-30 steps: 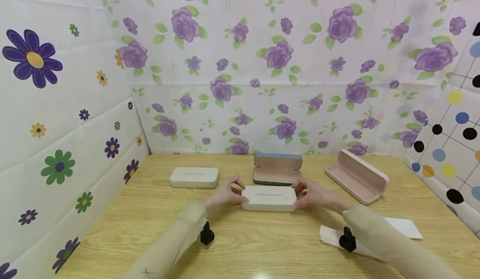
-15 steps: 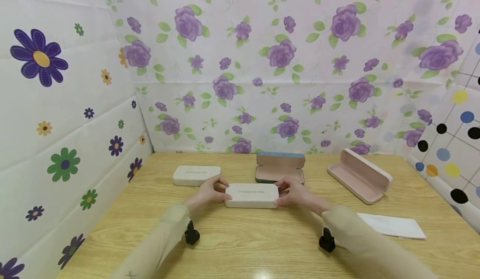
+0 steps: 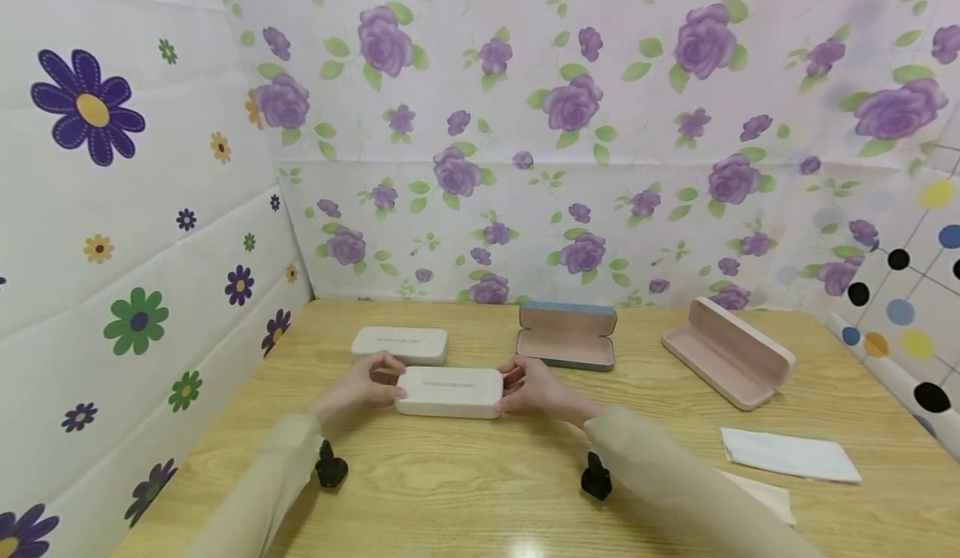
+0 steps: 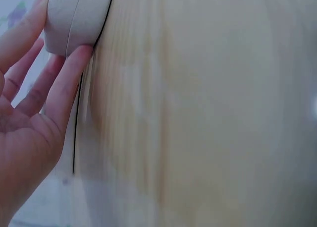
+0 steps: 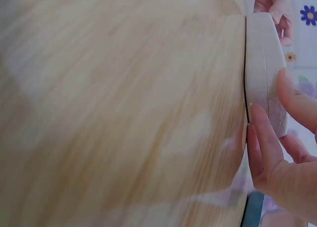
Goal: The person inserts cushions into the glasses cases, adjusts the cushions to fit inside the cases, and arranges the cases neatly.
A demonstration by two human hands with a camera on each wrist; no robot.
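A closed off-white glasses case (image 3: 450, 393) with faint lettering on its lid lies in front of me, low over the wooden table. My left hand (image 3: 360, 385) pinches its left end between thumb and fingers. At the opposite end, my right hand (image 3: 536, 390) grips it the same way. The left wrist view has the thumb and fingertips of the left hand (image 4: 29, 123) around the case's rounded end (image 4: 81, 19). In the right wrist view, fingers of the right hand (image 5: 287, 172) press the near end of the case (image 5: 260, 63). Just behind it sits a similar closed white case (image 3: 397, 341).
Behind to the right stands an open blue case (image 3: 566, 347) with pink lining. Farther right, an open white case (image 3: 720, 368) with pink lining sits at an angle. A folded white cloth (image 3: 791, 455) and a cream cloth (image 3: 772, 495), partly under my right sleeve, lie front right.
Both hands have carried the held case leftward, from in front of the open blue case to in front of the closed white one. The cream cloth is partly uncovered again by the right sleeve.
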